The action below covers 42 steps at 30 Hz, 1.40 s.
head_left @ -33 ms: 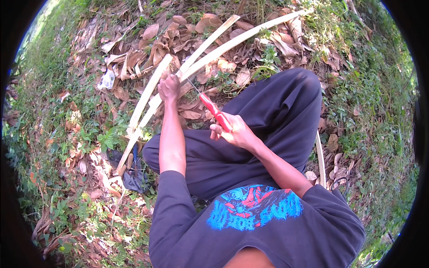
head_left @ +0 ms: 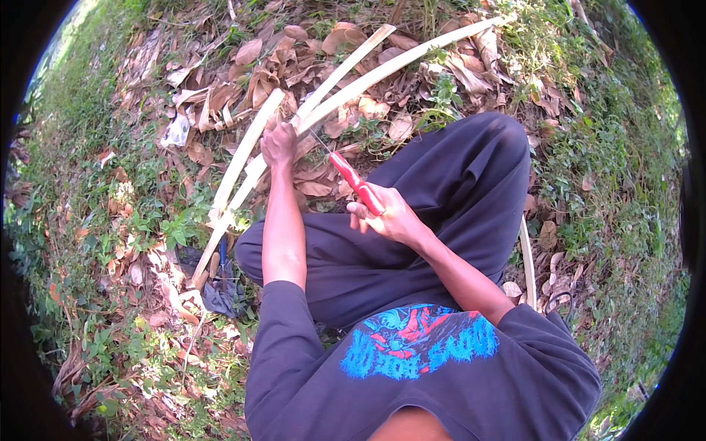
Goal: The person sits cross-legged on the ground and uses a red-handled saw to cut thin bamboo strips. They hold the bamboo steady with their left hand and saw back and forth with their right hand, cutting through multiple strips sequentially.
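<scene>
I see my left hand [head_left: 279, 145] closed around long pale split bamboo strips [head_left: 346, 92] at twelve o'clock; my right hand [head_left: 387, 217] grips a red-handled knife [head_left: 355, 181] against them. Dry brown leaves [head_left: 250, 73] surround; a crumpled clear wrapper [head_left: 176, 131] lies at ten o'clock.

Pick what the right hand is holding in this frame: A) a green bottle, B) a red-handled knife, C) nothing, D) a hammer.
B: the right hand grips a red-handled knife whose blade points toward the pale bamboo strips that the left hand is holding.
</scene>
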### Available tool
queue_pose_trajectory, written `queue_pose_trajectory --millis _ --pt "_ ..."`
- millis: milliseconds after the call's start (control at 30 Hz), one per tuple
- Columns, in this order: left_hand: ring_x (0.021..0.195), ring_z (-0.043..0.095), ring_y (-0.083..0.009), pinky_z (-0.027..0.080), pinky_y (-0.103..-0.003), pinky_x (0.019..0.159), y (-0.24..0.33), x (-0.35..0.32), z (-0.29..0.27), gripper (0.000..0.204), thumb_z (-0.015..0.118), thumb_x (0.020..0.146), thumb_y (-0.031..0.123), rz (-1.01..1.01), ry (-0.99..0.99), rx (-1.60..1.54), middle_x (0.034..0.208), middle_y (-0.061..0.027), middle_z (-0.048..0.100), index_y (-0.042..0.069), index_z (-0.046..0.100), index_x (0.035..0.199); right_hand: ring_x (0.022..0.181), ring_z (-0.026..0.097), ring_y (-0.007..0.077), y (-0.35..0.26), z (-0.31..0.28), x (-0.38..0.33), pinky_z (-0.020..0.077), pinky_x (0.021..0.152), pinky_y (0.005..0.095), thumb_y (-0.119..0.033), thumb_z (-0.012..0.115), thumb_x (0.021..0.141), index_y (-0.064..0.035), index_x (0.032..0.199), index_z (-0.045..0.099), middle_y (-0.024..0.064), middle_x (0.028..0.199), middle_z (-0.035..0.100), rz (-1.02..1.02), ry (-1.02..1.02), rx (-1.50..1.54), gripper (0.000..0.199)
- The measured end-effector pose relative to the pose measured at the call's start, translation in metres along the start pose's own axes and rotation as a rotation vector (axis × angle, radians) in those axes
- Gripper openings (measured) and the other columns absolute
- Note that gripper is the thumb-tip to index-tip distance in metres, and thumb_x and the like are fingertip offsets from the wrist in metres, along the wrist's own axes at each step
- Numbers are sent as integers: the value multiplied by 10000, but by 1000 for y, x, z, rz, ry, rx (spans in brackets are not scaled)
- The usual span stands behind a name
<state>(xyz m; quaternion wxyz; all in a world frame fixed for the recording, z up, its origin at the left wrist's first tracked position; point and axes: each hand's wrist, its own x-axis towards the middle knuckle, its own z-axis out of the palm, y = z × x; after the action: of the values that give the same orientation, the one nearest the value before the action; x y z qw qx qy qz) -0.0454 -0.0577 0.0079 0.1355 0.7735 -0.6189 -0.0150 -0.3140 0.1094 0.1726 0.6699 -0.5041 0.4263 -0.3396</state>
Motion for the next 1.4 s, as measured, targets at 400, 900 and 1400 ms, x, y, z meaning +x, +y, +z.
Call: queue_pose_trajectory --millis 400,900,1400 --pt "850 639 -416 482 -513 816 -12 4 6 452 412 928 290 -31 -13 33 815 -296 666 -20 719 810 478 409 87 3 -3 43 372 467 319 -148 569 899 -2 704 487 47 517 427 -86 156 -253 257" --pt "771 644 -397 502 -495 782 -19 6 15 420 434 924 277 86 30 78 752 -253 669 15 710 746 481 503 157 28 4 57 428 509 338 -184 608 859 28 772 579 130 541 513 -42 81 -223 231" --pt "776 643 -428 496 -516 812 -7 9 8 442 428 935 270 74 3 51 731 -254 667 -3 688 704 461 532 260 22 3 63 434 506 379 -123 600 851 17 768 582 170 554 498 -234 152 -408 164"
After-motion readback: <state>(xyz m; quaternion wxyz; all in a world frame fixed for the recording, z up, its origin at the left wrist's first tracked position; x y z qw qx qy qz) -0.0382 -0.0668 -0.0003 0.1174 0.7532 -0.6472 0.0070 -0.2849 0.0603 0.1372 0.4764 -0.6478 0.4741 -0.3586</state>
